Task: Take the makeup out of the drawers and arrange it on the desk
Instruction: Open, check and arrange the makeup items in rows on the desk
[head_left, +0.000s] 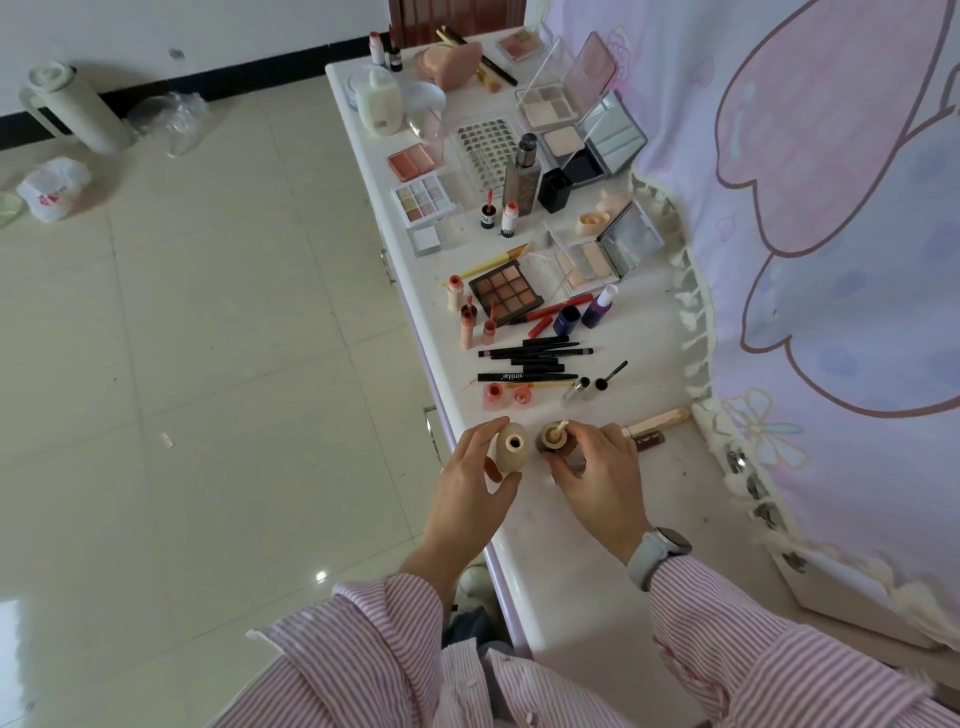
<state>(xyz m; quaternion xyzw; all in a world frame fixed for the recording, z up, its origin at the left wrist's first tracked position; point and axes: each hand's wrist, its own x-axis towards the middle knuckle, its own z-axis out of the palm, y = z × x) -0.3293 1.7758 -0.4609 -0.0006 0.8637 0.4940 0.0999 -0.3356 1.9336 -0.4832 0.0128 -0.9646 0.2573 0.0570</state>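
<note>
Head view, near desk edge: left hand (470, 467) cups an uncapped beige egg-shaped bottle (511, 447) standing on the white desk (566, 545); right hand (592, 467) pinches its brown wand cap (553, 439) just beside; advise setting both upright, close together.

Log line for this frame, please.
left hand: holds open beige bottle | right hand: grips wand cap | both on desk
</note>
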